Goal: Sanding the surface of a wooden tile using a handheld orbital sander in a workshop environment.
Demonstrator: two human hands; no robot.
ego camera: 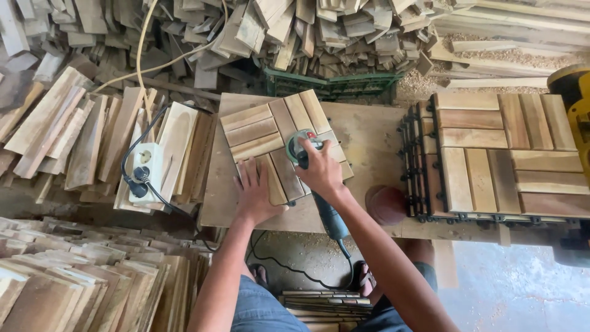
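Two hands work mid-frame: left hand (pixel 257 192) spread flat on one square slatted wooden tile (pixel 284 146), right hand (pixel 319 169) gripping one green sander (pixel 307 150); perhaps several tiles stacked right (pixel 510 154).

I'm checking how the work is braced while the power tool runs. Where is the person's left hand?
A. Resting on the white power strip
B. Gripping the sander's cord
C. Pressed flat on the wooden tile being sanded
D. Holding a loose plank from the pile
C: the left hand lies flat, fingers spread, on the near edge of the wooden slat tile, while the right hand grips the green sander on top of it.
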